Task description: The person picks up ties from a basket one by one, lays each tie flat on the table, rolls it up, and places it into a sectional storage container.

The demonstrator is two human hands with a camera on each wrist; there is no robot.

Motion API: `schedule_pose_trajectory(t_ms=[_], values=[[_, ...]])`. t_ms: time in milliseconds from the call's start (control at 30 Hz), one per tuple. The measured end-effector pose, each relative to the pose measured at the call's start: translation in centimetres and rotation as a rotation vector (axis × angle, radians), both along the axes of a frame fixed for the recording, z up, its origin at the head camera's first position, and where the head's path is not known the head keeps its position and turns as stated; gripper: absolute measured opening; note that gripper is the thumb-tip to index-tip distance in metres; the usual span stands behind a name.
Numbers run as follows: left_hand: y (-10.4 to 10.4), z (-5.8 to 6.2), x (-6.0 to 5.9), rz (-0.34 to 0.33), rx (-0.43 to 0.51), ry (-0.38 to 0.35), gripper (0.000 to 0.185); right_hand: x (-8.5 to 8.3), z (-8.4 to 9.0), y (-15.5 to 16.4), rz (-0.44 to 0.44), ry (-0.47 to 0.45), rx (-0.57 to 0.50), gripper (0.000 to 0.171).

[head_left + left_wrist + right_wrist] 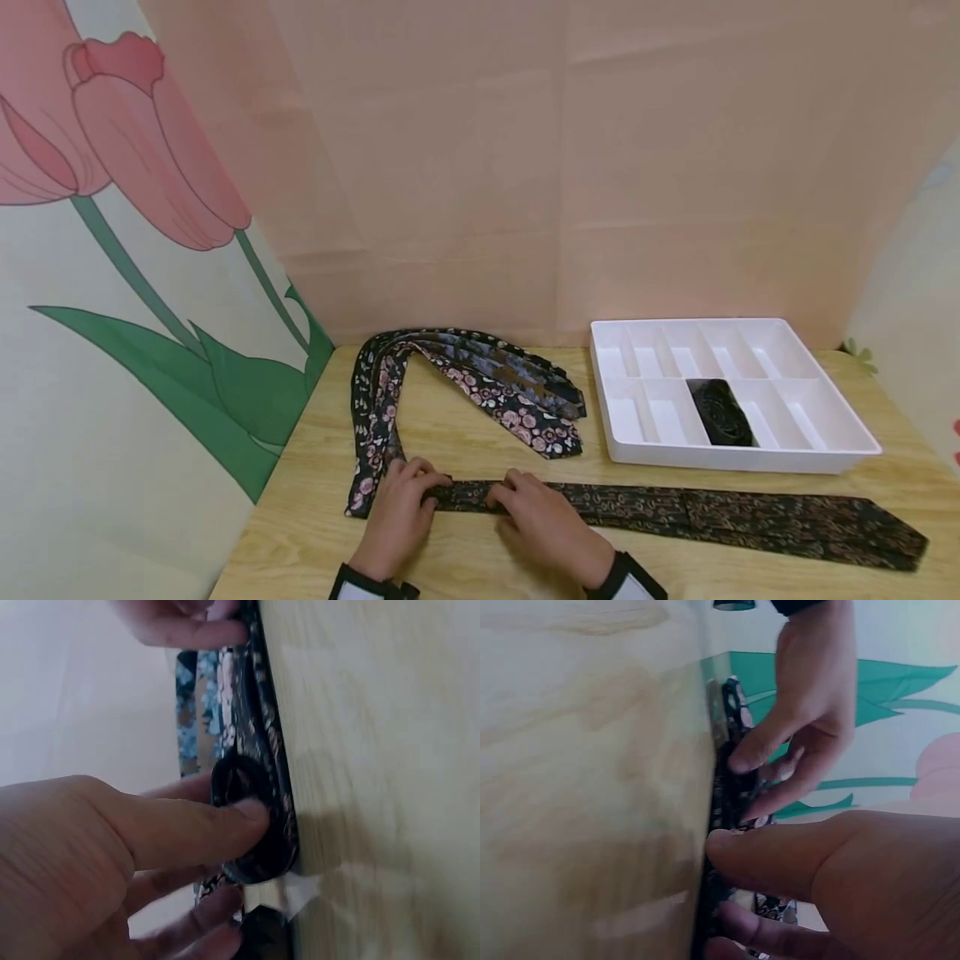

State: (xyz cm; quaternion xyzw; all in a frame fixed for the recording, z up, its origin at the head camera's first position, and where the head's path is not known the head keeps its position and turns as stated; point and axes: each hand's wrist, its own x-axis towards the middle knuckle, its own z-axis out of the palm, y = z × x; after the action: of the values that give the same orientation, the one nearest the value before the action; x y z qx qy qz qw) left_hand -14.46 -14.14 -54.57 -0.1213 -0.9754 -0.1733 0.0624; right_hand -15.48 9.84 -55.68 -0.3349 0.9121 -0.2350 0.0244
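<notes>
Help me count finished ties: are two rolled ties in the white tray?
No, the white tray holds just one rolled tie; its other compartments show nothing inside.

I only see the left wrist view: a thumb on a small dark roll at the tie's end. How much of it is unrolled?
Observer: Most of it. In the head view the tie lies flat along the table, with its wide tip far to the right.
Operator: What's behind it?
Observer: A white tray with compartments, apart from the tie, on the right half.
Operator: Anything inside?
Observer: One rolled tie, dark, in a front-row compartment near the middle.
Operator: And to the left?
Observer: A pile of patterned ties, folded over, its near ends by the left hand.
</notes>
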Motion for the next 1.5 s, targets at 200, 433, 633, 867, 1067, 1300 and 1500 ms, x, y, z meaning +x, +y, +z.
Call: schedule_pose_trajectory(t_ms=[200,433,633,867,1067,1300,1500], values=[[-0.2,0.3,-0.2,-0.039,0.034,-0.018,0.029,-0.9,0.8,-2.4,-0.023,-0.039,-0.032,0.019],[-0.2,0.4,-0.4,-0.039,0.059,-0.134,0.028,-1.8,0.0,-5.1,-0.018,-0.002,0.005,0.034],[-0.6,0.9,-0.4,-0.109,0.002,-0.144,0.040,-2.3,-0.4,-5.3,-0.054,0.001,0.002,0.031],[-0.5,1.3,-0.6,-0.140,0.158,-0.178,0.038,-2.3,-0.8,-5.1,-0.058,0.003,-0.050,0.028],[0.1,0.4,-1.0,-0.151,0.379,-0.197,0.033,-2.2,-1.4,-4.8,-0.084,0.029,-0.093,0.031],[0.7,-0.3,-1.1,-0.214,0.215,-0.123,0.029,-2.4,-0.5,-3.8,-0.098,-0.158,-0.128,0.035],[0.8,-0.7,-1.1,-0.226,0.168,-0.164,0.040,-1.8,0.2,-3.2,-0.120,-0.078,-0.069,0.037]])
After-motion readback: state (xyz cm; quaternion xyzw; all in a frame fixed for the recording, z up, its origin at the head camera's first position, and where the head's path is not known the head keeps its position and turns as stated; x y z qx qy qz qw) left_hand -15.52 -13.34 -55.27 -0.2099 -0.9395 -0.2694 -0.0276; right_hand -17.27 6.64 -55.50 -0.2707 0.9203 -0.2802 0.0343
